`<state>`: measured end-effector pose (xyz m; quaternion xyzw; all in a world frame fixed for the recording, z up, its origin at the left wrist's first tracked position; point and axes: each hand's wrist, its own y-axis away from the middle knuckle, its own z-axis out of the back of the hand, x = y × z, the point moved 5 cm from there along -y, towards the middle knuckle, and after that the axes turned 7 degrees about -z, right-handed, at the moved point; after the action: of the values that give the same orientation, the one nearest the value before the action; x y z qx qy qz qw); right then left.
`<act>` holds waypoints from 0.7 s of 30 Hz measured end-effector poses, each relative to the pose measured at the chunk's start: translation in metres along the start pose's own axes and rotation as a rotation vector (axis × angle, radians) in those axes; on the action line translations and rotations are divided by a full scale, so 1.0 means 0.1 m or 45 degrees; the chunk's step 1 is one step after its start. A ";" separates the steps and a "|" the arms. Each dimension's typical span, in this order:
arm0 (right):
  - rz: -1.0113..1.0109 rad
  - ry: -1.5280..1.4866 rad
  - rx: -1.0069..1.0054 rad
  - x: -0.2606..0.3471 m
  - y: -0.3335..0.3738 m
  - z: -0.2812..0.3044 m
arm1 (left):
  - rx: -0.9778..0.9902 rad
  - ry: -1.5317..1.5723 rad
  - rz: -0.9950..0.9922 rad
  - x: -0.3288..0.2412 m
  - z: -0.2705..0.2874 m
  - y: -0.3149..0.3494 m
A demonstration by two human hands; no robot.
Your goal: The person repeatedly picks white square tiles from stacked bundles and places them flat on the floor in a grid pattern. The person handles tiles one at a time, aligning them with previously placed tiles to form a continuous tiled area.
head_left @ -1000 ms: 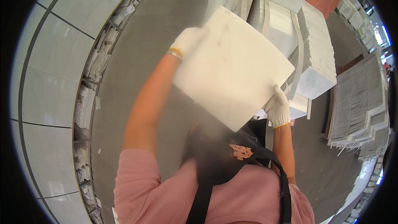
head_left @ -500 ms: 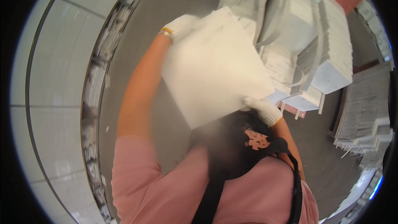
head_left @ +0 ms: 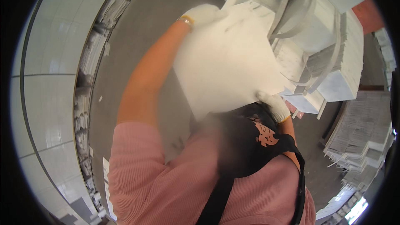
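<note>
A flat white panel [head_left: 227, 64], tile-like with faint grey streaks, is held up in front of my body. My left hand [head_left: 203, 15], in a white knit glove with a yellow cuff, is closed on its far left edge. At the near right corner my right hand [head_left: 276, 107], gloved the same way, grips it with the thumb on top. The fingers under the panel are hidden. Just beyond its right edge stand stacked white slabs [head_left: 298, 29] with loose pale straps [head_left: 331, 60] around them.
On the right, a large stack of thin grey-white sheets [head_left: 358, 121] rests on the grey floor [head_left: 141, 29]. Something red [head_left: 368, 10] stands behind the white slabs. Many pale pieces [head_left: 85, 83] line the foot of the glossy tiled surface [head_left: 50, 104] on the left.
Both hands and the panel have shifted slightly right in view, nearer the slab stack. The surroundings have turned a little with my head. Both hands keep their hold.
</note>
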<state>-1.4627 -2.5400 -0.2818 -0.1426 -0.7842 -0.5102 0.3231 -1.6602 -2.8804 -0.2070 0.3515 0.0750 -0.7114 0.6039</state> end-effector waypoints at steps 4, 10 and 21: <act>0.275 -0.177 -0.300 -0.07 0.02 0.27 | -0.085 -0.168 -0.191 -0.05 -0.13 -0.20; 0.367 -0.454 -0.373 -0.30 0.16 0.81 | -0.141 -0.053 -0.151 -0.23 -0.33 -0.27; 0.375 -0.789 -0.758 -1.26 0.47 1.46 | -0.298 0.009 -0.130 -0.50 -0.21 -0.37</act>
<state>-1.3947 -2.3760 -0.3703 -0.4853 -0.6343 -0.5954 0.0870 -1.6846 -2.8191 -0.2050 0.2768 0.1774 -0.7263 0.6036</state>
